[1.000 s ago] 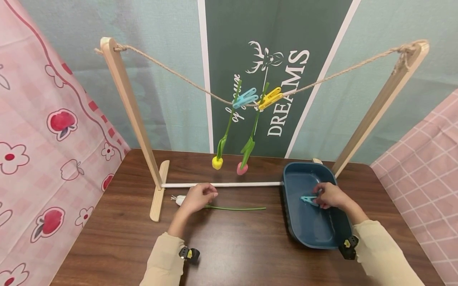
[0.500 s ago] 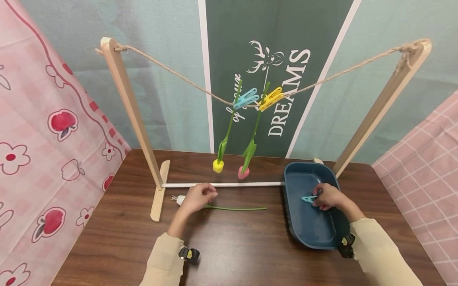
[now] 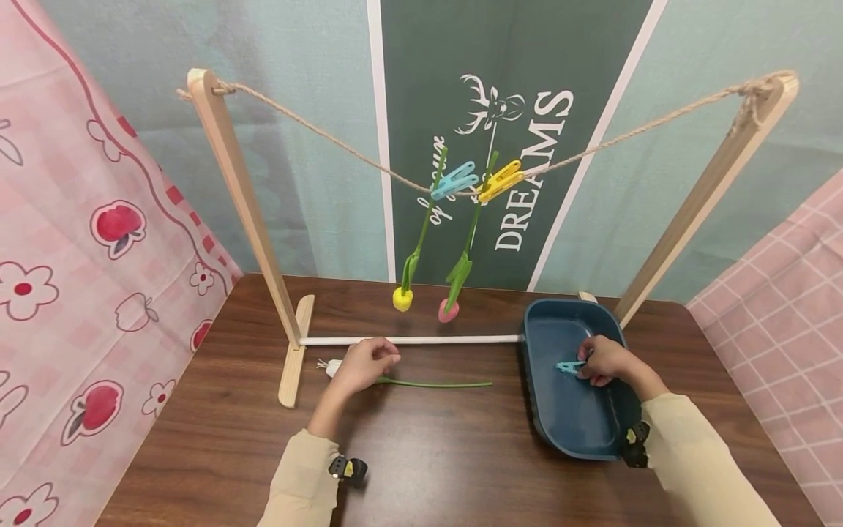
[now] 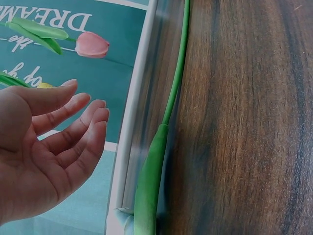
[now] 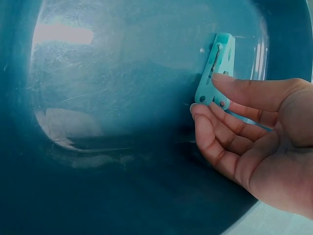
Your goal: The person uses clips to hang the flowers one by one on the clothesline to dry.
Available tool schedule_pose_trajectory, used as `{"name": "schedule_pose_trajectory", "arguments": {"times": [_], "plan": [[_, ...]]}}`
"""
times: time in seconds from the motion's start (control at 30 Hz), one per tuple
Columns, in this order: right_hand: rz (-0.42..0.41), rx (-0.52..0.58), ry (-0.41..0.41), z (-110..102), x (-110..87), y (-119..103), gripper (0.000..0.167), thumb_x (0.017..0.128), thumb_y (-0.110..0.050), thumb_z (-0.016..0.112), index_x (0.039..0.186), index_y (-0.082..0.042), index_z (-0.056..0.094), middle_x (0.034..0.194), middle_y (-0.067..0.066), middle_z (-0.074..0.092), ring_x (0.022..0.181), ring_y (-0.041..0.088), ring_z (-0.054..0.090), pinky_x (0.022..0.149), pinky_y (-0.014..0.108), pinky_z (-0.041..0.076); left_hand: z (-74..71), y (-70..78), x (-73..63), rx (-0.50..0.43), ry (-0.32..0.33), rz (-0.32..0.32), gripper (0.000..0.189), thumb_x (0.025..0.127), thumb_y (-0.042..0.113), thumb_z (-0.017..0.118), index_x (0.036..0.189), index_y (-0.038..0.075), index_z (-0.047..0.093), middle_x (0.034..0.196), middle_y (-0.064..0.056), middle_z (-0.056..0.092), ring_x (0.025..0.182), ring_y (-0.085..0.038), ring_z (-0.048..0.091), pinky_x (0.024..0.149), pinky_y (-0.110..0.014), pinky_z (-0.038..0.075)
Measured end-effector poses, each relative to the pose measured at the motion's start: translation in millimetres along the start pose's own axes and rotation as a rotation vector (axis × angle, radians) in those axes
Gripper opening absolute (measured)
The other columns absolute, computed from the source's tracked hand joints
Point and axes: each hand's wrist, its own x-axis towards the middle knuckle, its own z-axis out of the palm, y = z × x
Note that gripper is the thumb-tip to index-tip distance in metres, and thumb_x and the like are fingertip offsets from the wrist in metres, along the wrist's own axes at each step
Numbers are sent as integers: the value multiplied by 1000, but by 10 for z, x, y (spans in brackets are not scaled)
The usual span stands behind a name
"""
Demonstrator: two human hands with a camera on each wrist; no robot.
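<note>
In the blue basin (image 3: 579, 435), my right hand (image 3: 607, 360) pinches a light-blue clothespin (image 5: 217, 68) with the thumb on its side and the fingers curled at its handle end. My left hand (image 3: 364, 364) is held with fingers loosely bent and nothing in them, as the left wrist view confirms. Below it lies an artificial white tulip (image 3: 334, 367), its green stem (image 3: 441, 385) stretched to the right along the table. A yellow tulip (image 3: 403, 299) and a pink tulip (image 3: 448, 310) hang head down from the rope, clipped by a blue clothespin (image 3: 454, 181) and a yellow clothespin (image 3: 502, 181).
A sagging rope (image 3: 329, 139) runs between a left wooden post (image 3: 244, 197) and a right wooden post (image 3: 711, 197). A white rod (image 3: 454, 339) crosses low from the left post's foot to behind the basin. Patterned curtains (image 3: 118, 307) flank the brown table (image 3: 421, 454).
The two hanging tulips sway slightly. The right forearm has shifted a little while that hand stays at the clothespin in the basin. The left hand keeps its place.
</note>
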Motion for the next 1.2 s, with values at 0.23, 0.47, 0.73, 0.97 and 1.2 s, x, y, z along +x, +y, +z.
{"name": "schedule_pose_trajectory", "arguments": {"times": [0.23,0.47,0.73,0.97,1.2], "plan": [[0,-32,11,9,-6,4,23,69,10,67,82,5,48,58,6,51,49,15,55,47,30,49,3,-7,-3,5,-2,-6,9,85,13,65,89,6,65,71,-6,63,60,-12,55,57,-27,43],[-5,-65,29,17,-13,5,22,68,11,65,82,4,49,59,7,53,48,14,55,47,29,49,-6,4,-15,1,0,-7,9,85,12,64,90,5,65,74,-8,63,62,-15,57,57,-27,44],[-34,-69,31,10,-29,19,20,70,8,64,83,5,50,58,6,52,50,14,56,47,30,50,-2,-5,-15,-7,0,-14,10,85,13,64,90,5,65,76,-9,64,63,-15,58,57,-27,44],[-58,-67,11,-53,-32,13,21,70,5,65,86,6,51,62,6,54,52,15,57,48,30,49,2,-3,-15,-6,3,-8,9,85,13,65,89,5,65,74,-7,64,61,-12,56,58,-27,44],[-99,-49,-28,-156,-74,-92,22,72,0,65,87,6,50,65,6,54,55,18,57,49,33,49,16,18,-2,-17,-17,10,9,85,13,64,90,5,65,76,-8,64,63,-16,59,58,-27,45]]}}
